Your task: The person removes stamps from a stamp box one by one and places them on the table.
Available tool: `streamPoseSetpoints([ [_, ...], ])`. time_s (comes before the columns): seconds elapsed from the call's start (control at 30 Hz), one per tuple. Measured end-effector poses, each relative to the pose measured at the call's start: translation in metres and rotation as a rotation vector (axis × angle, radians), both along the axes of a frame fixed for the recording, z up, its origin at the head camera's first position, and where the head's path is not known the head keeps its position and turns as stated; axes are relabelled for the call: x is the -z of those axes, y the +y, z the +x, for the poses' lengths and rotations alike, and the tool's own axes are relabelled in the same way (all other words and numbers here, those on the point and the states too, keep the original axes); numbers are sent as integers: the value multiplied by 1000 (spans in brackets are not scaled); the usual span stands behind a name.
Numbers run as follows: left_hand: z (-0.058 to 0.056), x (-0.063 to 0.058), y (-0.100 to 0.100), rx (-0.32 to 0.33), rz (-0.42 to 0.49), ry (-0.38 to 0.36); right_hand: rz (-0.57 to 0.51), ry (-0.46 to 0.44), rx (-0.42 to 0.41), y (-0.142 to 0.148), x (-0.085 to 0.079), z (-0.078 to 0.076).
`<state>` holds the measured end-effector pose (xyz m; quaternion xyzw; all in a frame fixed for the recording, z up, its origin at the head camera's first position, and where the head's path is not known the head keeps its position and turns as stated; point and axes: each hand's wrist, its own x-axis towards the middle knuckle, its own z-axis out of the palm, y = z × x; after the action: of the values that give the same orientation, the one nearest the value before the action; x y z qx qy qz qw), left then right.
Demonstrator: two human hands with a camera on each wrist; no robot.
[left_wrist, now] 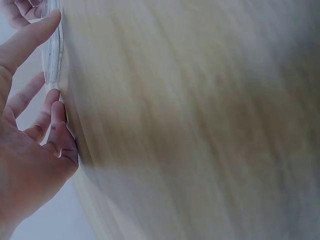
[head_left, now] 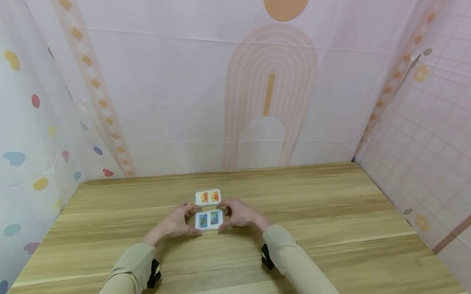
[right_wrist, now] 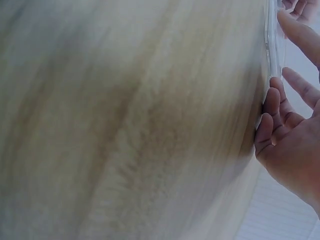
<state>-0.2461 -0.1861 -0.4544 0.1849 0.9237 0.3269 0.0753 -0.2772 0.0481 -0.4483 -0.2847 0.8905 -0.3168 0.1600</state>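
Observation:
A flat, clear-edged plastic case [head_left: 209,220] with two blue-green pictures lies on the wooden table between my hands. My left hand [head_left: 178,221] holds its left side, thumb at the near corner and index finger at the far one. On the right side my right hand [head_left: 240,215] grips it the same way. Just beyond lies a second flat piece [head_left: 208,197] with two orange-red pictures, apart from the first. In the left wrist view the thumb touches the clear edge [left_wrist: 54,55] of the case; the right wrist view shows that edge [right_wrist: 271,45] beside the other thumb.
The wooden table [head_left: 324,204] runs back to a patterned curtain [head_left: 168,101]. More curtain hangs at the left [head_left: 20,133] and right [head_left: 441,130] sides. A black strap piece sits at each sleeve cuff.

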Motion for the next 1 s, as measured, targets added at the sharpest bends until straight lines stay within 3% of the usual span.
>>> streamPoseSetpoints([
  [0.47,0,0,2,-15,-6,-7,85,14,20,-4,-1,1],
  [1.0,1,-1,3,-32,-26,-9,88,53,44,-5,3,1],
])
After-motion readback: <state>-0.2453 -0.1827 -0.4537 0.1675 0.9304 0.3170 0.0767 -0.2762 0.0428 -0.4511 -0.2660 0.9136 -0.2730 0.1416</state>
